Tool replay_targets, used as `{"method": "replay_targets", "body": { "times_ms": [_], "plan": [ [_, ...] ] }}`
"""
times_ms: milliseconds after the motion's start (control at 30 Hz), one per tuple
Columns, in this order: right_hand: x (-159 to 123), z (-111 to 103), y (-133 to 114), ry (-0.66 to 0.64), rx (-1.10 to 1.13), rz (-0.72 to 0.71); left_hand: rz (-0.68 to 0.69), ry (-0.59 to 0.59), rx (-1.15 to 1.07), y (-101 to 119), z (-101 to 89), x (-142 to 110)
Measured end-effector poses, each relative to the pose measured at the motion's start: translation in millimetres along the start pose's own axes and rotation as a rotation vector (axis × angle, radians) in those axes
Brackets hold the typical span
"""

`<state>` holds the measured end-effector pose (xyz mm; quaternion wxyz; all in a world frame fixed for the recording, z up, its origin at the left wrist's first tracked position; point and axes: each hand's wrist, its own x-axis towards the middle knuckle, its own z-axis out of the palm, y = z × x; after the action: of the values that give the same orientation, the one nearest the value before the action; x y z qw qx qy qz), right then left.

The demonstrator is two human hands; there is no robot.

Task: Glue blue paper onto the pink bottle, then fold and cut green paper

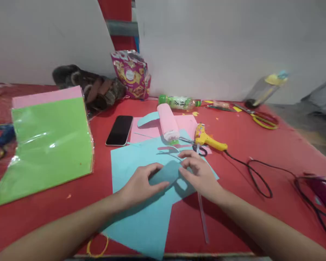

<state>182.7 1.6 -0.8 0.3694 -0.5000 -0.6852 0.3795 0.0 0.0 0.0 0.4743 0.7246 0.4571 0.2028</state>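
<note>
Head view: a small light-blue craft piece (167, 172) is held over a larger light-blue sheet (141, 226) on the red desk (184, 233). It appears light, thin and flexible, liable to crease; its opposite edges should offer the soundest hold. Left hand (142, 181) grips its left end, thumb nearest; right hand (197, 173) pinches its right end, fingers curled. Forearms converge forward.

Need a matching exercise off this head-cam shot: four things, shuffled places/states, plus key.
1. yellow plastic glue gun
2. slim rectangular phone
3. pink paper-wrapped cylinder
4. curved blue paper piece

A. on its side, near end white
B. trailing a thin black cord
C. between left hand and right hand
D. flat, screen dark

Pairs: 1-B, 2-D, 3-A, 4-C
</note>
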Motion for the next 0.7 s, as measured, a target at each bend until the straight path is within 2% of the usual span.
{"method": "replay_targets", "body": {
  "times_ms": [67, 167, 300, 400, 567, 700],
  "plan": [
    [0.2, -1.7, 4.3, 0.070, 0.044, 0.009, -0.034, 0.024, 0.031, -2.1, -0.3, 2.8],
    [-0.4, -2.7, 7.3, 0.115, 0.048, -0.004, -0.014, 0.081, 0.109, -4.9, -1.4, 4.9],
    [-3.4, -0.7, 2.7, -0.001, -0.074, -0.049, 0.137, 0.121, 0.245, -7.9, -2.2, 3.1],
    [-5.4, 0.8, -0.9, -0.053, -0.182, -0.041, 0.181, 0.159, 0.284, -9.4, -2.3, 1.7],
    [-4.2, -1.1, 3.5, 0.091, -0.335, -0.064, 0.060, 0.369, 0.136, -13.2, -5.9, 3.6],
    [-2.8, -2.2, 8.1, 0.144, -0.384, -0.139, 0.032, 0.439, -0.038, -16.3, -7.9, 5.0]
  ]
}}
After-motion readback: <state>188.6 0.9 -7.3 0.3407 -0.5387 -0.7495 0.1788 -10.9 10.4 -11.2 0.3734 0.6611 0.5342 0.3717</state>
